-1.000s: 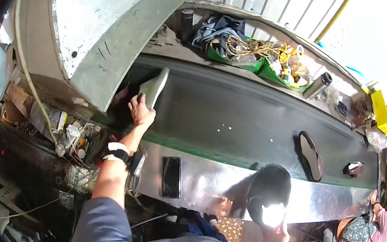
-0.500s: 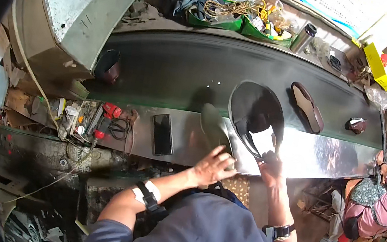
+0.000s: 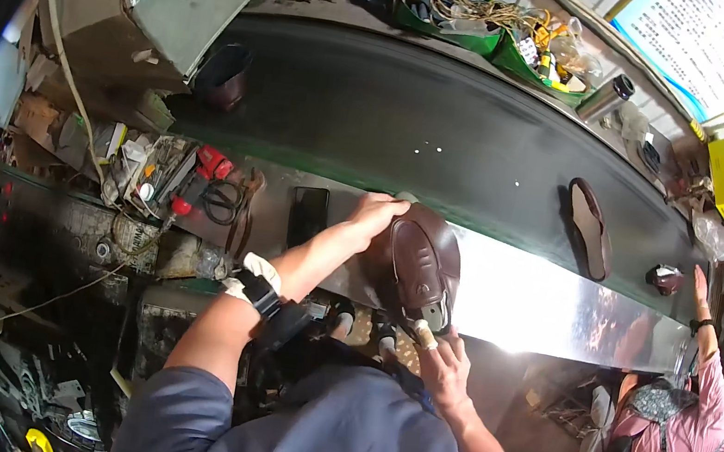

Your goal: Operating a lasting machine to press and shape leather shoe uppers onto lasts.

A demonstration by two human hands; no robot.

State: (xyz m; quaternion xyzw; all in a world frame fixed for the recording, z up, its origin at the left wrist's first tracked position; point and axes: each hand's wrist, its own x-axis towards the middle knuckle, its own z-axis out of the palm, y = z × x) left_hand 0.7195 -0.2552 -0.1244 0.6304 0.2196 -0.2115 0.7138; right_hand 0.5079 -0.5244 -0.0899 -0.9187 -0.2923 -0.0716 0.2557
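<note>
A dark brown leather shoe upper is held over the steel ledge in front of me, its heel opening toward my body. My left hand is closed on its far left side. A grey-green shoe last shows in the opening, and the upper hides most of it. At the near end, my right hand grips the rim of the opening; one of its fingers has a pale wrap.
A phone and a red power tool lie left on the ledge. On the black belt are a brown shoe, a small brown piece and a dark upper. A co-worker reaches in at right.
The upper, earlier in my right hand with its opening spread, is now around the last that was in my left hand. My left hand has moved forward onto the upper; my right hand has come nearer me.
</note>
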